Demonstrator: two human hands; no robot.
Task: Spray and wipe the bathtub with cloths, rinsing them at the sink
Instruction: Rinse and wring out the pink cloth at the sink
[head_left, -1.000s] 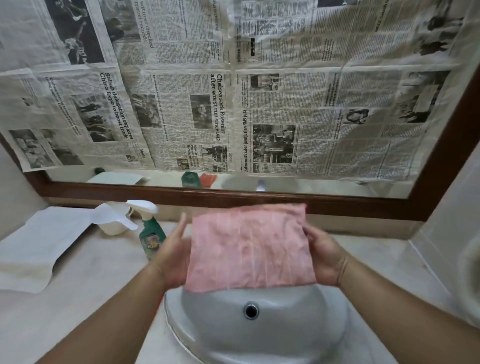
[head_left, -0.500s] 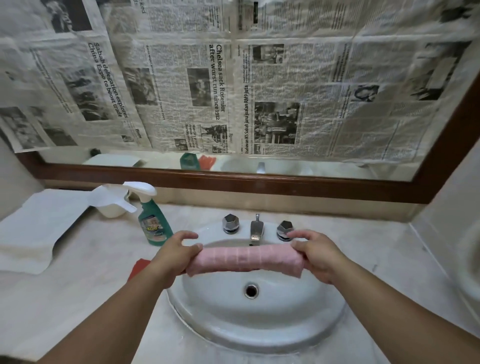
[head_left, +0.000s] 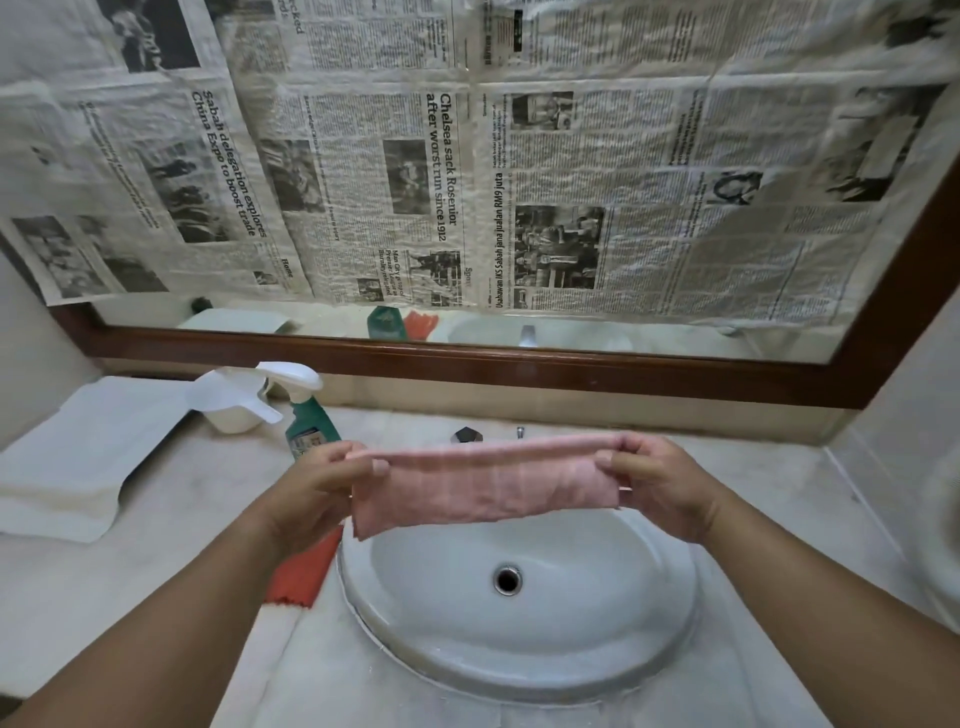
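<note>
A pink cloth (head_left: 483, 488), folded into a wide band, is stretched over the back of the white oval sink (head_left: 519, 644). My left hand (head_left: 317, 488) pinches its left end and my right hand (head_left: 654, 483) pinches its right end. The cloth hides most of the faucet and taps; one tap knob (head_left: 466, 434) shows above it. A green spray bottle (head_left: 306, 421) with a white trigger stands on the counter just behind my left hand. A red cloth (head_left: 298, 571) lies on the counter left of the sink, partly under my left wrist.
A white scoop cup (head_left: 234, 402) and a white towel (head_left: 78, 457) sit at the counter's back left. A wood-framed mirror (head_left: 467, 358) covered in newspaper fills the wall behind. A white rounded fixture (head_left: 948, 545) shows at the right edge.
A second ago the cloth hung open as a full square; my hands then folded it into a narrow roll low over the basin, and now hold it higher as a wider folded band.
</note>
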